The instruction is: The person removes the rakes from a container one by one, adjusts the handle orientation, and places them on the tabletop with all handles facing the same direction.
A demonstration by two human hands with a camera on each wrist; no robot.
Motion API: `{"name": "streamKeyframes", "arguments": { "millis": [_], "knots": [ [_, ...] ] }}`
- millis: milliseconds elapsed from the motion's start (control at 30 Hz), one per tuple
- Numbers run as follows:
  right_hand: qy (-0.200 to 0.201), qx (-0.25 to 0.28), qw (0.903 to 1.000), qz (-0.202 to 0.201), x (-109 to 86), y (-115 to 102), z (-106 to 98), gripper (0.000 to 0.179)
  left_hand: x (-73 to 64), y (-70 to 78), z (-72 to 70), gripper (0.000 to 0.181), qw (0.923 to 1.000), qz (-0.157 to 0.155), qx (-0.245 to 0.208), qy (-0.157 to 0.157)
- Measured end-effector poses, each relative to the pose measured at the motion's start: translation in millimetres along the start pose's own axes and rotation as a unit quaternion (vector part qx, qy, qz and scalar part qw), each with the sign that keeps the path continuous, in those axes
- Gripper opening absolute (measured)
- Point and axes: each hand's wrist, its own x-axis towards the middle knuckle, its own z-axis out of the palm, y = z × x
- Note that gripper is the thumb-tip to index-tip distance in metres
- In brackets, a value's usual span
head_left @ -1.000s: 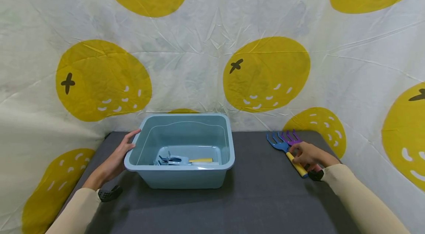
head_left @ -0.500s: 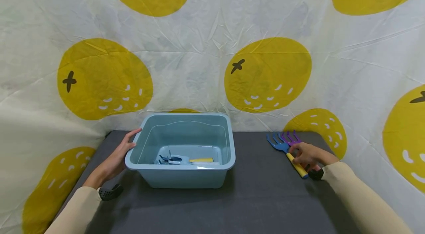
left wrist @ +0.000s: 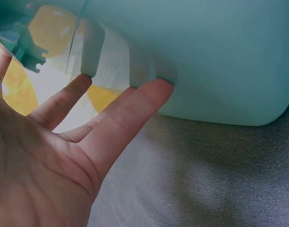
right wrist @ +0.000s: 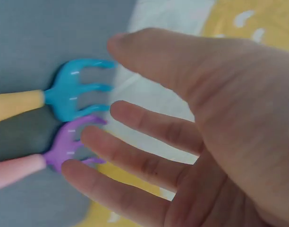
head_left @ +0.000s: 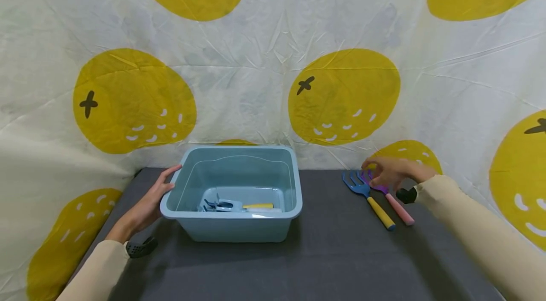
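Observation:
A light blue plastic basin [head_left: 239, 231] stands on the dark tabletop; a light blue hand rake [head_left: 228, 205] and other tools lie inside, partly hidden by its front wall. My left hand [head_left: 147, 204] rests its spread fingers against the basin's left side; the left wrist view shows the fingertips touching the wall [left wrist: 225, 61]. At the right lie a blue hand rake [head_left: 361, 189] with a yellow handle and a purple hand rake [right wrist: 64, 144] with a pink handle, side by side. Over their tines hovers my right hand [head_left: 392, 171], fingers apart and holding nothing.
Behind the table [head_left: 324, 263] hangs a pale cloth [head_left: 239, 92] printed with yellow fruit shapes. It meets the table's back edge, close behind the basin and the rakes. Dark tabletop lies between the basin and the rakes.
My right hand has left the rake handles and moved up toward the tines and back edge, uncovering the pink handle. The rakes, basin and left hand stay in place.

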Motion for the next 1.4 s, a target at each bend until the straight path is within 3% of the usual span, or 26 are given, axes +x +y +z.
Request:
{"name": "streamKeyframes", "arguments": {
  "millis": [367, 733, 1067, 1400],
  "knots": [
    [-0.003, -0.064, 0.9965, -0.054, -1.1, -76, -50, 0.074, -0.5, -1.4, -4.2, 0.06, 1.0, -0.002, 0.003, 0.003],
    [-0.003, -0.107, 0.9901, -0.091, 13.8, -146, -68, 0.074, -1.9, 2.1, -5.4, 0.063, 1.0, -0.006, 0.004, -0.001],
    [-0.015, -0.14, 0.9848, -0.102, 38.8, -193, -61, 0.073, 0.9, -0.5, -1.8, 0.063, 0.9999, -0.012, 0.002, 0.005],
    [-0.05, -0.174, 0.9738, -0.138, 86.9, -244, -24, 0.067, 0.8, -0.1, 1.1, 0.064, 1.0, 0.001, 0.003, 0.008]
  ]
}}
